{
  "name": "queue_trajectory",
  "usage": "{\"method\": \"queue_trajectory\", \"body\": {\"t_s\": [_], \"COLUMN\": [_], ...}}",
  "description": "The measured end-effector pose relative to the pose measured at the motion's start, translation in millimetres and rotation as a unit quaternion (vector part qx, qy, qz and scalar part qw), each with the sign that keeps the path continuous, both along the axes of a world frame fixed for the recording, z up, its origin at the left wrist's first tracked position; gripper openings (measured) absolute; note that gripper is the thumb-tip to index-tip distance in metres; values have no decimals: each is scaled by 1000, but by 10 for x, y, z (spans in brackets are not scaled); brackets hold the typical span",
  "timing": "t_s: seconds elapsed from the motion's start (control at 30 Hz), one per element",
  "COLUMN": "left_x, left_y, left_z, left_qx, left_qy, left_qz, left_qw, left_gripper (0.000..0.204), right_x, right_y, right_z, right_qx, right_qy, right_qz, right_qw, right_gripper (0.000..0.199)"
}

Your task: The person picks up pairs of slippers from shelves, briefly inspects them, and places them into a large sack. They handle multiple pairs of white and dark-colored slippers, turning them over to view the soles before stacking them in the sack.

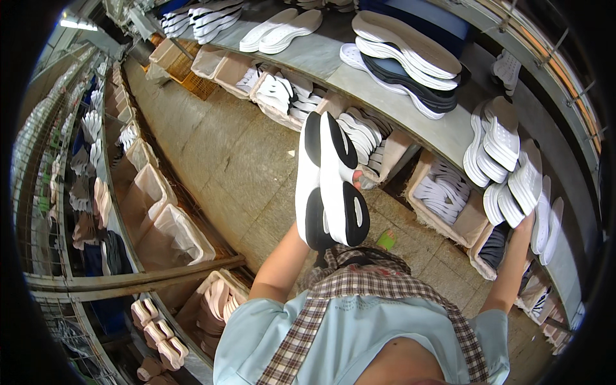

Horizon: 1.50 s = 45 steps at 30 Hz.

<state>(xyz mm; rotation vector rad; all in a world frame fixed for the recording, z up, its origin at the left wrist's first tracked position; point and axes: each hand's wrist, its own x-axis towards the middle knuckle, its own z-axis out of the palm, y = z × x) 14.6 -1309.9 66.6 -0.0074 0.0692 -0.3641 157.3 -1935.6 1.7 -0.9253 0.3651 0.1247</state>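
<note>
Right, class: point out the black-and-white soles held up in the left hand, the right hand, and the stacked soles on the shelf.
black-and-white soles (330, 186), head view, white middle.
right hand (525, 224), head view, back of hand.
stacked soles (410, 61), head view, stack's side.

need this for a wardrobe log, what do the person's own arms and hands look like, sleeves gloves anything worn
Both forearms are bare, with no gloves, watch or bands in view on the left hand or the right hand. The sleeves are short, loose and pale blue, ending above the elbows. A brown and white checked apron strap crosses the chest between them.
</note>
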Motion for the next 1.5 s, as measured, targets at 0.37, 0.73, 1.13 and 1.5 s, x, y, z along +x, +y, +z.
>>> {"method": "queue_trajectory", "body": {"t_s": [0.37, 0.73, 1.13, 1.5], "left_x": [-465, -705, -372, 1846], "left_y": [872, 1594, 1523, 1422], "left_z": [-56, -214, -907, -2201], "left_qx": [18, 156, 814, 933], "left_qy": [-29, -1, 120, -136], "left_qz": [-34, -36, 121, 166], "left_qw": [999, 987, 555, 288], "left_gripper": [56, 55, 79, 73], "right_x": [-1832, -1842, -740, 2164], "right_y": [1699, 4328, 5964, 6077], "right_z": [766, 84, -1207, -2548], "right_qx": [-9, -4, -108, -179], "right_qy": [6, 78, 101, 130], "right_qz": [-56, 277, 469, 443], "right_qw": [998, 958, 871, 869], "right_gripper": [41, 57, 92, 82]}}
